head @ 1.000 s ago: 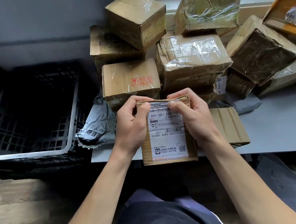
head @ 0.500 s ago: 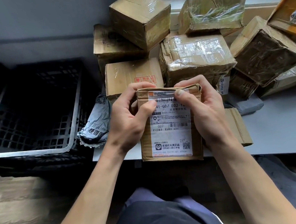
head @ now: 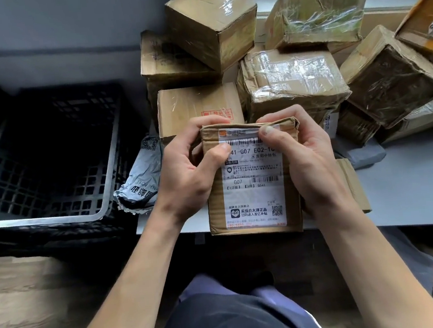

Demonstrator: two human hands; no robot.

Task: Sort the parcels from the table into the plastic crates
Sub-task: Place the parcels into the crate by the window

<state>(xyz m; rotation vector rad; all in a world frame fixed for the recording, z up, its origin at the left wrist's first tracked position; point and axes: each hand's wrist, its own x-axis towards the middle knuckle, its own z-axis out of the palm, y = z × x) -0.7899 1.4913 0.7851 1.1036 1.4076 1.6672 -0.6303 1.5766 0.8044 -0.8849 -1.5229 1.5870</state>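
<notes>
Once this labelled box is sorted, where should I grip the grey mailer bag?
On the grey mailer bag, probably pinch the crumpled near end from the left, crate side: it seems to overhang the table edge, while boxes crowd its far side.

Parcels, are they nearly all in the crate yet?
No, barely started. No parcel shows in the crate. The left hand and right hand grip one labelled box. A pile of boxes and a grey bag wait on the table.

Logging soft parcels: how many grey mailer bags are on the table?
2: one grey bag left of the held box, another right of it, under cartons; more may be hidden.
</notes>
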